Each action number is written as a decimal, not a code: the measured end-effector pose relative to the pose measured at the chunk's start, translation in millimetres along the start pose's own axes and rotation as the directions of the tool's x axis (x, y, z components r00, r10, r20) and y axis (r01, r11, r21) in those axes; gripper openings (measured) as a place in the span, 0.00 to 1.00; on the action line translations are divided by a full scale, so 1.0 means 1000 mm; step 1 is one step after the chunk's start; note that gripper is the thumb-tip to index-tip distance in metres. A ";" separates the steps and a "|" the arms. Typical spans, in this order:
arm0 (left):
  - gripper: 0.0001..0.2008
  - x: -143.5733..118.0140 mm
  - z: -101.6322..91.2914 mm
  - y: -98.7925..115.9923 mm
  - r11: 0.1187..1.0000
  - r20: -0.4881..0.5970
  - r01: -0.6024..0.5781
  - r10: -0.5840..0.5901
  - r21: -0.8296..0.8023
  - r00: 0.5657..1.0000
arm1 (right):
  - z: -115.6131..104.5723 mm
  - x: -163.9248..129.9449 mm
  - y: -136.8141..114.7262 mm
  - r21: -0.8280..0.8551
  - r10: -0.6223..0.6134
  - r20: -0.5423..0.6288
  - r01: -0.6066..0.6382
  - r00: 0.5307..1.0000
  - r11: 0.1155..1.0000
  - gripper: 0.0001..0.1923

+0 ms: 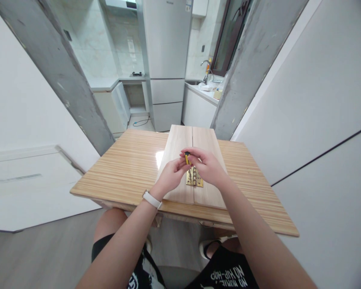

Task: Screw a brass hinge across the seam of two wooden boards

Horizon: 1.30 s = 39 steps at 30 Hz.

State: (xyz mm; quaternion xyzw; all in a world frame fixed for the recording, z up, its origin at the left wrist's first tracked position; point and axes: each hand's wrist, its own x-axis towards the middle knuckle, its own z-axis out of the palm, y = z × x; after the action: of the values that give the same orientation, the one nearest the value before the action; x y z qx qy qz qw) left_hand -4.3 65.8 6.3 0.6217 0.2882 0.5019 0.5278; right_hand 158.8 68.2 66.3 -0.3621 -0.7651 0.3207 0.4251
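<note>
Left hand (171,176), white band at the wrist, is raised just above the boards (180,144), fingers bunched toward the tool (187,157); its fingertips meet the tool's lower part, but whether the grip is actually clamped on it or only steadying it cannot be told at this size. The tool is a short yellow-and-black piece, probably a small screwdriver handle, standing roughly upright between the two hands, directly over the hinge (194,178). The hinge is brass, lying flat and opened out across the seam where the two pale boards butt together, near their front end; screw holes cannot be made out. Right hand (207,165) arches over the tool's top, thumb and forefinger closed on it, so this grip is pinched shut on the tool. Boards lie lengthwise on the striped wooden surface (123,168), its front edge just above the person's knees. Judgement on handling: the tool looks light and rigid, with a smooth plastic handle that could slip in a fingertip pinch; best taken around the handle's thick part, tip kept vertical. The hinge looks thin, stiff metal, light, and liable to skid on the smooth boards unless pressed flat at one leaf. Boards appear stiff and heavy enough to stay put. Beyond the surface: fridge (167,60) and a sink tap (207,69).
</note>
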 end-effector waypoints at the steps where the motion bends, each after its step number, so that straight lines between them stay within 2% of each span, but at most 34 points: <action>1: 0.14 -0.001 0.000 0.000 1.000 -0.008 0.010 -0.010 0.016 1.000 | 0.000 -0.001 0.001 -0.018 -0.001 -0.015 0.001 1.000 1.000 0.15; 5: 0.16 -0.006 -0.002 -0.001 0.996 -0.111 0.051 -0.043 0.071 0.993 | 0.000 -0.004 0.000 -0.094 -0.008 -0.074 0.001 0.997 0.996 0.14; 8: 0.15 -0.009 -0.002 0.000 0.991 -0.175 0.047 -0.025 0.125 0.984 | 0.001 -0.007 -0.003 -0.124 -0.011 -0.114 -0.003 0.993 0.992 0.12; 13: 0.13 -0.011 0.003 0.006 0.979 -0.180 0.002 0.035 0.202 0.983 | 0.005 -0.007 -0.010 -0.150 -0.026 -0.131 0.007 0.991 0.989 0.07; 18: 0.10 -0.013 0.008 0.010 0.965 -0.227 0.011 0.051 0.263 0.973 | 0.007 -0.005 -0.013 -0.192 -0.041 -0.189 0.004 0.981 0.981 0.05; 25: 0.04 -0.011 0.018 0.011 0.938 -0.297 -0.014 0.124 0.346 0.947 | 0.018 -0.007 -0.017 -0.304 -0.056 -0.293 -0.037 0.954 0.952 0.09; 30: 0.05 -0.008 0.020 0.009 0.920 -0.306 -0.016 0.146 0.393 0.941 | 0.028 -0.012 -0.018 -0.370 -0.051 -0.401 -0.111 0.915 0.922 0.10; 34: 0.04 -0.008 0.017 0.009 0.920 -0.264 -0.031 0.144 0.390 0.954 | 0.018 -0.011 -0.014 -0.283 -0.026 -0.340 -0.076 0.940 0.956 0.08; 36: 0.06 -0.007 0.016 0.011 0.927 -0.244 -0.037 0.137 0.374 0.960 | 0.007 -0.008 -0.011 -0.215 -0.023 -0.257 -0.034 0.966 0.976 0.08; 39: 0.11 -0.006 0.014 0.011 0.947 -0.189 -0.042 0.106 0.317 0.976 | -0.009 -0.005 -0.007 -0.097 -0.003 -0.112 -0.008 0.994 0.995 0.13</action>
State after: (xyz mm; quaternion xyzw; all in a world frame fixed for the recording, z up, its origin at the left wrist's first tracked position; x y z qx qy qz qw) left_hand 5.0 52.2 15.8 0.6529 0.3924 0.5306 0.3717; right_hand 166.8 62.5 73.9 -0.4006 -0.7543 0.2629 0.4489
